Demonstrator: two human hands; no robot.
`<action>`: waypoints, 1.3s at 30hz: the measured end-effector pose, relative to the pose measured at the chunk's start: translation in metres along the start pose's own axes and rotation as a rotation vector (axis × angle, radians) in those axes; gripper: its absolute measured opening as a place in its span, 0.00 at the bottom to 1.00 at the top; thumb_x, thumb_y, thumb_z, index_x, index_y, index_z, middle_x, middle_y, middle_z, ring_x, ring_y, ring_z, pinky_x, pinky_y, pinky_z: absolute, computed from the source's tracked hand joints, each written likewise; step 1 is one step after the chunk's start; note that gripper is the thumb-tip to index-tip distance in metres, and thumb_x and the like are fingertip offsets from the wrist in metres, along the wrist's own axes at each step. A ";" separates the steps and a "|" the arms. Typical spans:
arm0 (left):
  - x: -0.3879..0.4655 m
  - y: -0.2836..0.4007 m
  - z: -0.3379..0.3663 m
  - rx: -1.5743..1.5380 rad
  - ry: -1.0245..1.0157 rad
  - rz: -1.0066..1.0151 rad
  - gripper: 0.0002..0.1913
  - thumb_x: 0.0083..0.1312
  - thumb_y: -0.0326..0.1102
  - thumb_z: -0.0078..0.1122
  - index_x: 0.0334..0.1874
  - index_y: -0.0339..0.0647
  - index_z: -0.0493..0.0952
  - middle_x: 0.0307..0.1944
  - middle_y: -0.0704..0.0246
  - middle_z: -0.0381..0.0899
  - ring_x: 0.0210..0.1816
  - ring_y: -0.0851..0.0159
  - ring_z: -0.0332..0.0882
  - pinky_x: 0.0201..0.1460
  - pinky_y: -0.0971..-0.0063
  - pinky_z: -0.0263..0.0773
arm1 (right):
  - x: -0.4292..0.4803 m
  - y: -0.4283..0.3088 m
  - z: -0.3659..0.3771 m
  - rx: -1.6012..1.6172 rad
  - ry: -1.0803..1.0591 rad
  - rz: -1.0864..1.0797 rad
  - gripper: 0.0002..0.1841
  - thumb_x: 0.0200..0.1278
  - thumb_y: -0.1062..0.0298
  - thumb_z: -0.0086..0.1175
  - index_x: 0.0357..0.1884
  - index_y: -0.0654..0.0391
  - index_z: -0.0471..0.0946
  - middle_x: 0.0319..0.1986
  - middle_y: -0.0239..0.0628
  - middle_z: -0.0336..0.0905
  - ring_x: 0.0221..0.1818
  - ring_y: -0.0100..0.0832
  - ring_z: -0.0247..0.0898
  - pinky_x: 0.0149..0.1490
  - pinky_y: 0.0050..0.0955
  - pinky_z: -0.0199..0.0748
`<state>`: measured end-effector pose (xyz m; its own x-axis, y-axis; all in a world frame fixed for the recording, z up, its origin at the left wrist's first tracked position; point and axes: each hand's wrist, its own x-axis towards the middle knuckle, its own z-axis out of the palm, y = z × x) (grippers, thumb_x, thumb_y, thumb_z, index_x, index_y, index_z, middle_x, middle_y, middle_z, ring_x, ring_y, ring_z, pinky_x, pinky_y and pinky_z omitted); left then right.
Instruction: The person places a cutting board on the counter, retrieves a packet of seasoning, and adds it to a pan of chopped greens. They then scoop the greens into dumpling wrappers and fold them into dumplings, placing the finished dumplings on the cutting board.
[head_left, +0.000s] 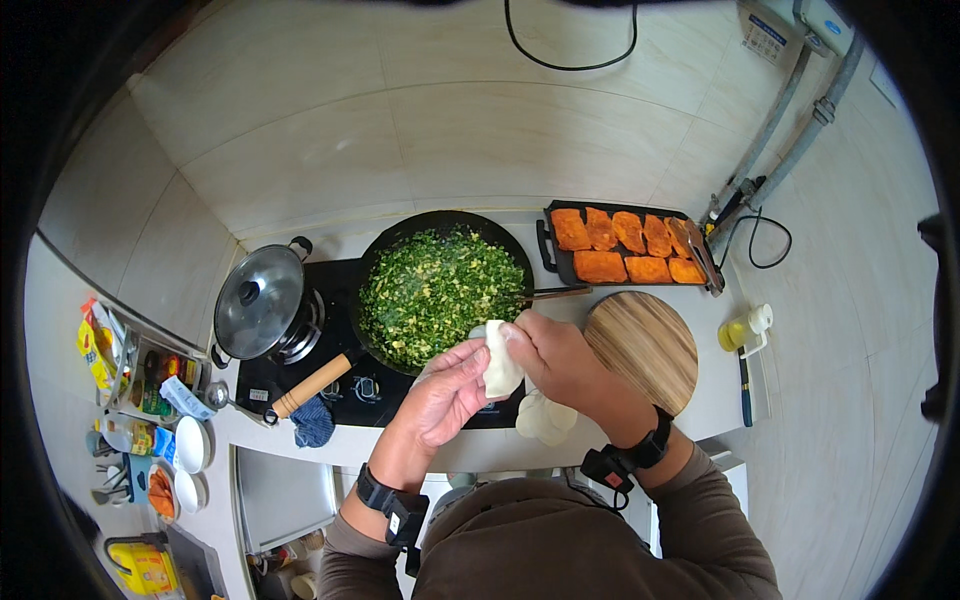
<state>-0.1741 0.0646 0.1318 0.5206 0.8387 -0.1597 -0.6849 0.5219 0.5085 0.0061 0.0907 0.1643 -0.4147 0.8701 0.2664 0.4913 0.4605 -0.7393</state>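
A pale folded dough wrapper is held up between my hands, in front of the wok's near right edge. My left hand cradles it from the left, thumb against its side. With thumb and fingers, my right hand pinches its upper right edge. Whether filling lies inside is hidden. Behind them, a black wok holds chopped green leaves mixed with yellow bits. Chopsticks rest over the wok's right rim. Several flat round dough wrappers lie overlapped on the counter below my right hand.
A round wooden board lies right of my hands. Behind it, a black griddle pan holds orange-coated slices and metal tongs. A lidded pot stands left on the stove. The wok's wooden handle juts toward the front left.
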 end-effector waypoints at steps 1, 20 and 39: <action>0.003 -0.002 0.001 0.002 0.009 0.033 0.19 0.67 0.33 0.53 0.57 0.31 0.65 0.48 0.61 0.75 0.48 0.64 0.78 0.52 0.71 0.77 | -0.002 0.001 -0.001 0.045 0.056 0.009 0.10 0.67 0.65 0.43 0.31 0.62 0.66 0.23 0.54 0.72 0.28 0.57 0.70 0.32 0.47 0.66; 0.070 -0.063 0.048 0.167 0.072 0.161 0.17 0.62 0.23 0.56 0.54 0.35 0.71 0.45 0.63 0.78 0.42 0.68 0.79 0.43 0.75 0.80 | -0.054 0.049 -0.053 0.283 0.113 0.313 0.17 0.69 0.60 0.40 0.29 0.64 0.69 0.19 0.53 0.70 0.23 0.51 0.69 0.29 0.41 0.66; 0.139 -0.155 0.053 0.413 0.288 0.237 0.20 0.62 0.20 0.54 0.57 0.37 0.70 0.52 0.65 0.75 0.49 0.67 0.77 0.51 0.73 0.76 | -0.106 0.146 -0.096 0.442 0.140 0.480 0.18 0.66 0.59 0.45 0.47 0.65 0.69 0.31 0.38 0.74 0.29 0.26 0.71 0.37 0.24 0.71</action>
<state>0.0317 0.0919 0.0760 0.1761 0.9647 -0.1960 -0.4789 0.2579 0.8391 0.1952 0.0830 0.0872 -0.1105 0.9889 -0.0994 0.2236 -0.0727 -0.9720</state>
